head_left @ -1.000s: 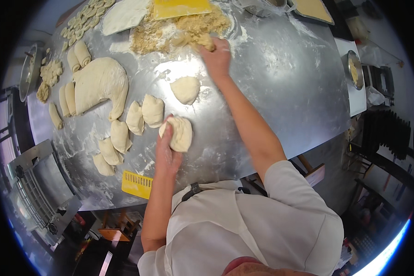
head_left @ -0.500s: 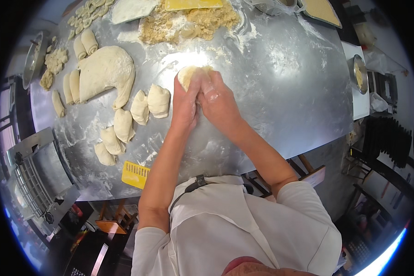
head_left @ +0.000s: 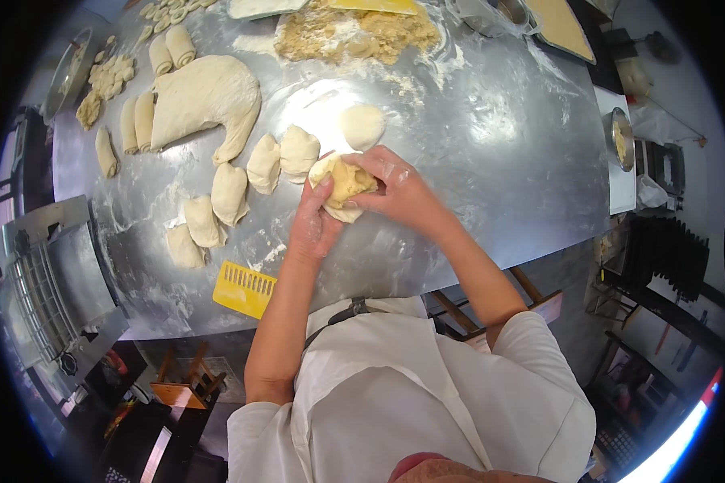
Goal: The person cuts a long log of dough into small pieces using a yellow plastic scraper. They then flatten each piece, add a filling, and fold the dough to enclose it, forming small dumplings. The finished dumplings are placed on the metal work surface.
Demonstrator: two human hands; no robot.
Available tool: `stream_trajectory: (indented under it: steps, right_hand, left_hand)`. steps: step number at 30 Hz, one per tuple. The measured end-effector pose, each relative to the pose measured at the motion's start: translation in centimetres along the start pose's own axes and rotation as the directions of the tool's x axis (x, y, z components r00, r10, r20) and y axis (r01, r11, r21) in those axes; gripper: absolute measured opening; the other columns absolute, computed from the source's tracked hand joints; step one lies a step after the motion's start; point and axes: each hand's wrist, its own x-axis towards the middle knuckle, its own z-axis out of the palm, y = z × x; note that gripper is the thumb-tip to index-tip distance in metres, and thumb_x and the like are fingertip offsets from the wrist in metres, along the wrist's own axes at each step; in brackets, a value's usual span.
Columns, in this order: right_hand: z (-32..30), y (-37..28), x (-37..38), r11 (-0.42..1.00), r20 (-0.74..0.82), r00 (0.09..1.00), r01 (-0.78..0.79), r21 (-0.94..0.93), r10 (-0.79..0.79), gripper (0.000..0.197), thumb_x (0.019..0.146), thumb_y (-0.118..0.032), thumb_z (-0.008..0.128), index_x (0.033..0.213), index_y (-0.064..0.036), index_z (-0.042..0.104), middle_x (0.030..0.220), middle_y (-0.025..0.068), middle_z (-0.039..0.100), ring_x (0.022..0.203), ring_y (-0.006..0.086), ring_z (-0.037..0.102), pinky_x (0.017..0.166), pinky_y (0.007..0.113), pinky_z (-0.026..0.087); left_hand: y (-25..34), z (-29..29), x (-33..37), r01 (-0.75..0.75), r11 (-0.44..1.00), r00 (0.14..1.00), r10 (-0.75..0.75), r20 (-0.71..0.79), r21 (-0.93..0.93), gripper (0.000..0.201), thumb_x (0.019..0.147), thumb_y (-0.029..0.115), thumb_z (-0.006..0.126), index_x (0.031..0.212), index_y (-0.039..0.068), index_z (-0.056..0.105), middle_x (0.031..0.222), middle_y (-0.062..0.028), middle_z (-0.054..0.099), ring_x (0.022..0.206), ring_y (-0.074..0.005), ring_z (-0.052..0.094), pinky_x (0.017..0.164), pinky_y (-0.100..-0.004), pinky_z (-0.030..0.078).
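Both hands had come together since a second ago, when the right reached to the crumbly filling pile [head_left: 362,32] at the bench's far edge. The left hand [head_left: 314,225] cupped the dough piece [head_left: 342,187] mid-bench; the right hand [head_left: 399,193] curled its fingers, pinching dough over filling. One flat round [head_left: 362,125] and several cut lumps [head_left: 229,193] waited unfilled.

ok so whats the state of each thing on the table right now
dough piece: lifted, cupped in both hands, crumbly filling on top
left hand: under the dough piece, holding it
right hand: closed over the dough piece
round flat dough: lying flat, untouched
large dough mass: uncut, resting on the table
cut dough portions: lying loose in a row
yellow scraper: lying flat at the table edge
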Motion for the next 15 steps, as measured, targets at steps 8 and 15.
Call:
stream_trajectory:
  steps: [8,15]
  right_hand:
    - [5.1,-2.3,-2.3,0.997,-0.106,0.991,0.074,-0.019,-0.076,0.040,0.087,-0.008,0.074,0.126,-0.0033,0.066,0.101,0.0071,0.067,0.085,0.0177,0.067,0.076,0.033,0.056]
    - [2.4,-1.5,4.2,0.860,-0.318,0.919,-0.044,0.509,0.235,0.049,0.091,-0.009,0.070,0.137,0.0030,0.055,0.114,0.0118,0.069,0.091,0.0182,0.069,0.079,0.032,0.058]
  left_hand:
    - [1.9,-2.6,-3.7,-0.005,0.995,0.999,0.001,0.038,0.102,0.056,0.098,0.016,0.067,0.147,0.009,0.041,0.136,-0.0094,0.055,0.126,-0.0227,0.057,0.106,-0.0403,0.051]
    - [3.9,-6.3,-8.2,-0.079,0.991,0.997,0.079,-0.004,-0.105,0.051,0.102,0.019,0.061,0.147,0.005,0.043,0.142,-0.0113,0.054,0.131,-0.0266,0.055,0.111,-0.0434,0.048]
